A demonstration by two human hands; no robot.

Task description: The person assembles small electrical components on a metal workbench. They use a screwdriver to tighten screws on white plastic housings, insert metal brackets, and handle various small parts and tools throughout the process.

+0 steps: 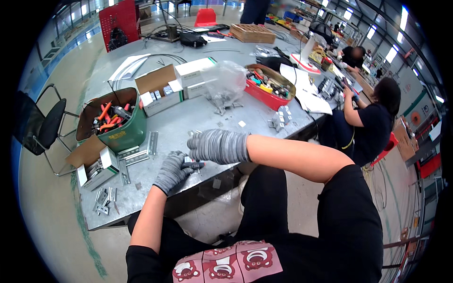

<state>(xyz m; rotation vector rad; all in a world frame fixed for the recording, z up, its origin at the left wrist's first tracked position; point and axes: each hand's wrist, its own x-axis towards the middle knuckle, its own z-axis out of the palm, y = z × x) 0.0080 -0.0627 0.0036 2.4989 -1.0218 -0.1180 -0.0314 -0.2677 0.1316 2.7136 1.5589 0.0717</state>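
Note:
Both my hands wear grey striped knit gloves and work close together at the near edge of the metal table (pixel 165 125). My left hand (pixel 172 173) is closed round a small dark object (pixel 192 165) with a little red on it; its kind is unclear. Just above and to the right, my right hand (pixel 218 146) is bent inward with its fingers curled down. Whatever those fingers grip is hidden behind the glove. Slotted metal rails (pixel 152 143) lie left of my hands, and several small metal brackets (pixel 103 200) sit near the table's left corner.
Around the hands stand a green tool bin (pixel 125 137), a carton of small parts (pixel 99 172), an open white-and-green box (pixel 160 101), a plastic bag (pixel 224 82) and a red bin (pixel 266 96). A co-worker (pixel 373 111) sits at the right. A black chair (pixel 49 118) stands left.

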